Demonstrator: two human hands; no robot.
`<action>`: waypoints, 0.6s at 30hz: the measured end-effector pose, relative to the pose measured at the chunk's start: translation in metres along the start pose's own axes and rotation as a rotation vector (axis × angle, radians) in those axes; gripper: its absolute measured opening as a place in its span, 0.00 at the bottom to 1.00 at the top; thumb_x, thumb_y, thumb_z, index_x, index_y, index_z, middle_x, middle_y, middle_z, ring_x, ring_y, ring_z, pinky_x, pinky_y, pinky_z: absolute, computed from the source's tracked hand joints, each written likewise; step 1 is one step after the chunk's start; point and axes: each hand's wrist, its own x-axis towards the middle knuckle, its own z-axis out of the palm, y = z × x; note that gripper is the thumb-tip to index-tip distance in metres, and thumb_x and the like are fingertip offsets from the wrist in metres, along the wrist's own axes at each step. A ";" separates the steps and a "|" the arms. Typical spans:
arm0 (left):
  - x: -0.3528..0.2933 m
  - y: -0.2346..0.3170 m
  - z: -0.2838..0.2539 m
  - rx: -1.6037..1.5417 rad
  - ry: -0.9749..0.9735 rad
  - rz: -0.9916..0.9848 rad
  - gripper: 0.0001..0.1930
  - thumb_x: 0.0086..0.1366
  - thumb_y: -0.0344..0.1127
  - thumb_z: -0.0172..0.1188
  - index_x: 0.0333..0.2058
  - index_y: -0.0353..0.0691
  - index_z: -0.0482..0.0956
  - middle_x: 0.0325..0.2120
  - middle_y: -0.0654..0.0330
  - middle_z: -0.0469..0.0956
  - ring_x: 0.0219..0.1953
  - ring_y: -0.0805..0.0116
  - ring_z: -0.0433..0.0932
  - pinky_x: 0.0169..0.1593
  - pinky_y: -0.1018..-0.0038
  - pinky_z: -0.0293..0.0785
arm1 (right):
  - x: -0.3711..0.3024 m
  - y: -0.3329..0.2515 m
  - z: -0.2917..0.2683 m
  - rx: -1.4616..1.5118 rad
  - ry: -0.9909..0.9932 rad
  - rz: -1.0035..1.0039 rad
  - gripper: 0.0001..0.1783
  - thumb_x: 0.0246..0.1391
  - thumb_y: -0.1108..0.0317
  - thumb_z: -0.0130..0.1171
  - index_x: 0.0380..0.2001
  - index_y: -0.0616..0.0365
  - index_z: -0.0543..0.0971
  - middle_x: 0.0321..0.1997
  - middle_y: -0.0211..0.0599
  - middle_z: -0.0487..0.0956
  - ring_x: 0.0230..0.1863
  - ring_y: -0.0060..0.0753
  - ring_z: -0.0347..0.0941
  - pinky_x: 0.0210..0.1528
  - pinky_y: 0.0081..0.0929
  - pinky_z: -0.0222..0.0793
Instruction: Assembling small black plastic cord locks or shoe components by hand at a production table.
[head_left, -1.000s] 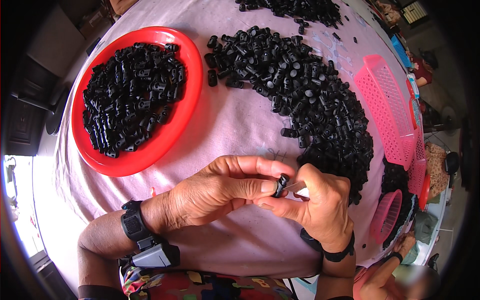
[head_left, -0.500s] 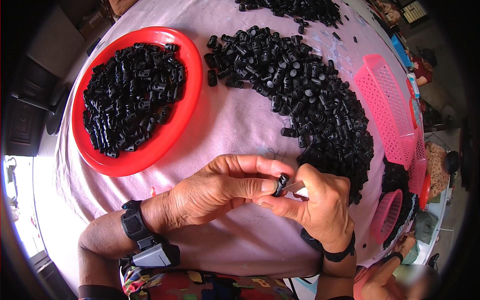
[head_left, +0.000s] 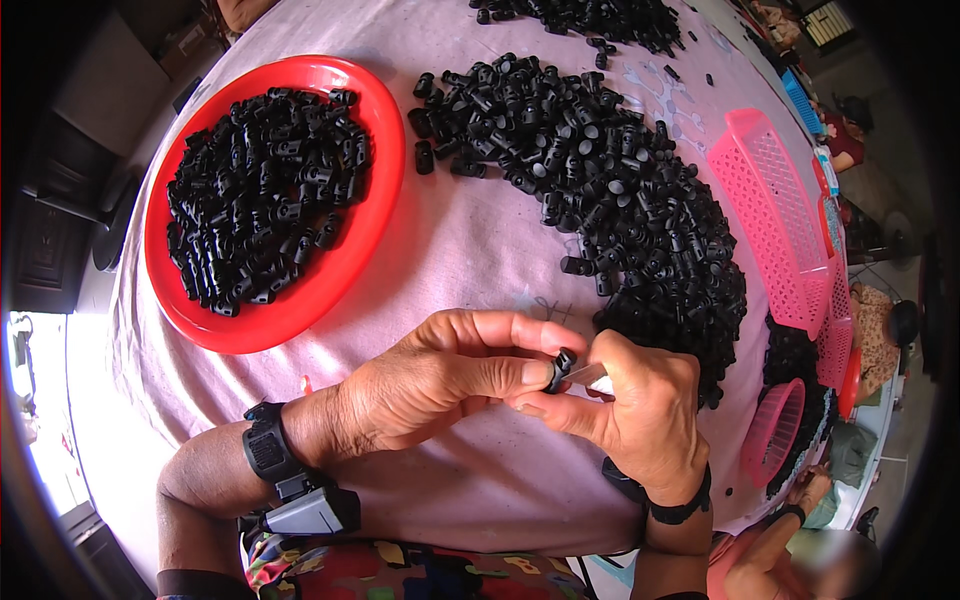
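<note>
Between the thumb and fingers of my left hand (head_left: pixel 430 375) is a small black cord lock (head_left: pixel 562 368), held tilted. My right hand (head_left: pixel 645 410) is closed round a thin pale blade (head_left: pixel 583 373), whose tip reaches the cord lock's side; most of its grip is hidden by my fingers. Both hands meet low over the pink cloth, nearly touching. Just beyond them a large heap of black cord locks (head_left: pixel 610 190) curves away to the far left. More of the same pieces fill a red round tray (head_left: pixel 385 215) at the left.
Pink perforated baskets (head_left: pixel 770 200) stand along the right side, with a smaller pink basket (head_left: pixel 775 430) nearer. Another heap of black pieces (head_left: pixel 610 20) lies at the far edge. A co-worker's arm (head_left: pixel 775 545) shows at the lower right. Pink cloth (head_left: pixel 440 270) covers the table.
Almost nothing differs. Both hands keep their places, with the blade still at the cord lock and only a very slight shift at the fingertips.
</note>
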 end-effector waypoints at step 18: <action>0.000 -0.002 -0.002 -0.063 -0.044 -0.003 0.17 0.62 0.30 0.60 0.51 0.37 0.75 0.40 0.62 0.78 0.41 0.76 0.74 0.47 0.78 0.69 | 0.002 0.001 0.004 0.025 0.080 -0.048 0.24 0.39 0.50 0.73 0.18 0.54 0.70 0.16 0.30 0.78 0.17 0.29 0.77 0.17 0.25 0.70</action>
